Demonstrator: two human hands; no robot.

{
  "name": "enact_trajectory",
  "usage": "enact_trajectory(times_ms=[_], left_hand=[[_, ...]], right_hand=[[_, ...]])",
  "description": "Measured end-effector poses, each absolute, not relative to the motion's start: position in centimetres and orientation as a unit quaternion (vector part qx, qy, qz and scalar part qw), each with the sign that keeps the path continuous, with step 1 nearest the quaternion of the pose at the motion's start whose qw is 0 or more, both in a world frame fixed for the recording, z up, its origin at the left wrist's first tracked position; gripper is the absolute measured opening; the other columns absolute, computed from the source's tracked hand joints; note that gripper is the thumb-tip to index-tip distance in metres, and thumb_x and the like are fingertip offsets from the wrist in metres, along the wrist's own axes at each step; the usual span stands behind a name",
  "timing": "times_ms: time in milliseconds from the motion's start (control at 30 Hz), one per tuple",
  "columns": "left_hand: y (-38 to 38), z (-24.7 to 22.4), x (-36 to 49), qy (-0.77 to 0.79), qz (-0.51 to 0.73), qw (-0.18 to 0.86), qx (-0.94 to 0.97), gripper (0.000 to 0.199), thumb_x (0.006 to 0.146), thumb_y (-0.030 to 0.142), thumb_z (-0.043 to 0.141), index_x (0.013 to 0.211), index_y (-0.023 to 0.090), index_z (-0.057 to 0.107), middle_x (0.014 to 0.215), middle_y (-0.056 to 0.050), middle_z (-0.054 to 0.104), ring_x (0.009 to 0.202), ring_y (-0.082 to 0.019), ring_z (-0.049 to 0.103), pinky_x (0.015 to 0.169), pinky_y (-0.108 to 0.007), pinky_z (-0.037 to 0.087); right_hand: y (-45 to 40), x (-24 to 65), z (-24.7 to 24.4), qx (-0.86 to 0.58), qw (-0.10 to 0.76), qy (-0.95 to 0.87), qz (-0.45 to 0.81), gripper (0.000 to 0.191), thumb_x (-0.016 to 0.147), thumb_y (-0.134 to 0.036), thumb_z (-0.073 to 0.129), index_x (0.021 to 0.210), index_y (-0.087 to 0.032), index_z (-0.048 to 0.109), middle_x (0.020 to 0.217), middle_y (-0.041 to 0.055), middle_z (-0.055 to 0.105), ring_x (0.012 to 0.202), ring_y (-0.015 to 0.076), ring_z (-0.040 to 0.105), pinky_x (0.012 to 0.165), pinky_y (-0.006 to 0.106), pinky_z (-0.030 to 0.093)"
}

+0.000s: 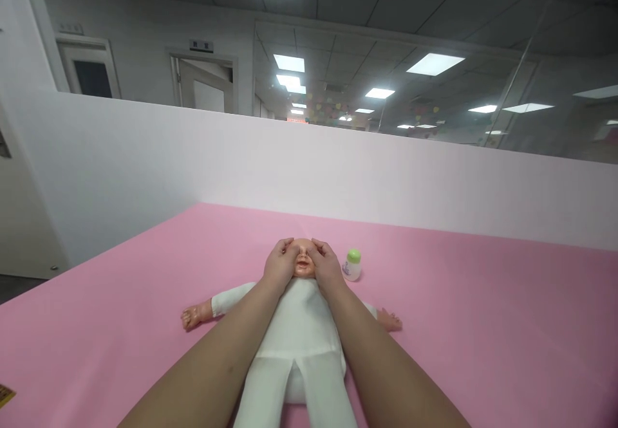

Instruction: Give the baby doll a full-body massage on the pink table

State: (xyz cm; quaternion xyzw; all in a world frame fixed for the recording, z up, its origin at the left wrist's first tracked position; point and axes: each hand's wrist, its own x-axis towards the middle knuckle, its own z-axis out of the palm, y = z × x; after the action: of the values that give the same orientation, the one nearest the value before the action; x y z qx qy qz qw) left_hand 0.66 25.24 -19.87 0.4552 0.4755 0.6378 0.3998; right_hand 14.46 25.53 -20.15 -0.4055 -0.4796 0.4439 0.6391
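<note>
A baby doll (308,318) in white clothes lies on its back, arms spread to both sides. Its head (304,266) points away from me. My left hand (281,264) curves around the left side of the head, and my right hand (326,264) does the same on the right. Both thumbs rest on the face near the eyes and nose, covering part of it. The fingertips wrap over the sides of the forehead. Just right of my right hand stands a small clear bottle (352,267) with a green cap.
A pink padded surface (463,312) lies under the doll, bounded at the back by a low white wall (376,177). Glass (555,106) rises above that wall. A yellow label (6,394) shows at the lower left edge.
</note>
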Motion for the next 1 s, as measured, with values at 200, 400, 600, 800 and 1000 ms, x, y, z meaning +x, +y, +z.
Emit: enact_trajectory(times_ms=[200,400,600,800,1000], left_hand=[[25.8,-20.3,0.5,0.461,0.643,0.433,0.432,0.039,0.085,0.037,0.073,0.122,0.025,0.073,0.117,-0.008,0.077,0.111,-0.027,0.071,0.101,-0.038,0.055],[25.9,-20.5,0.5,0.446,0.644,0.466,0.412,0.042,0.089,0.029,0.063,0.129,0.023,0.071,0.127,-0.011,0.074,0.111,-0.026,0.072,0.101,-0.041,0.056],[25.8,-20.5,0.6,0.435,0.65,0.455,0.426,0.042,0.088,0.032,0.068,0.129,0.022,0.072,0.13,-0.011,0.072,0.116,-0.027,0.07,0.106,-0.04,0.053],[25.1,-20.1,0.5,0.431,0.646,0.448,0.444,0.052,0.08,0.035,0.081,0.129,0.023,0.07,0.127,-0.011,0.073,0.113,-0.028,0.07,0.103,-0.039,0.054],[24.7,-19.8,0.5,0.444,0.641,0.44,0.445,0.054,0.08,0.037,0.082,0.131,0.022,0.069,0.126,-0.013,0.072,0.109,-0.028,0.071,0.098,-0.039,0.056]], right_hand=[[25.6,14.4,-19.9,-0.403,0.639,-0.451,0.475,0.051,0.076,-0.043,0.076,0.124,-0.024,0.074,0.138,0.0049,0.067,0.13,0.0275,0.062,0.112,0.041,0.051],[25.7,14.9,-20.1,-0.377,0.636,-0.432,0.516,0.056,0.072,-0.035,0.07,0.127,-0.024,0.073,0.141,0.0038,0.066,0.132,0.0275,0.061,0.111,0.042,0.052],[25.3,15.1,-20.2,-0.359,0.639,-0.444,0.515,0.059,0.071,-0.035,0.08,0.128,-0.024,0.072,0.14,0.0044,0.066,0.132,0.0277,0.06,0.113,0.042,0.051],[24.6,15.0,-19.6,-0.37,0.639,-0.46,0.493,0.065,0.068,-0.042,0.088,0.128,-0.023,0.071,0.14,0.0068,0.065,0.13,0.0281,0.061,0.11,0.042,0.053],[24.0,14.7,-18.8,-0.399,0.634,-0.46,0.476,0.062,0.066,-0.042,0.089,0.122,-0.023,0.071,0.136,0.0075,0.067,0.12,0.028,0.066,0.1,0.041,0.058]])
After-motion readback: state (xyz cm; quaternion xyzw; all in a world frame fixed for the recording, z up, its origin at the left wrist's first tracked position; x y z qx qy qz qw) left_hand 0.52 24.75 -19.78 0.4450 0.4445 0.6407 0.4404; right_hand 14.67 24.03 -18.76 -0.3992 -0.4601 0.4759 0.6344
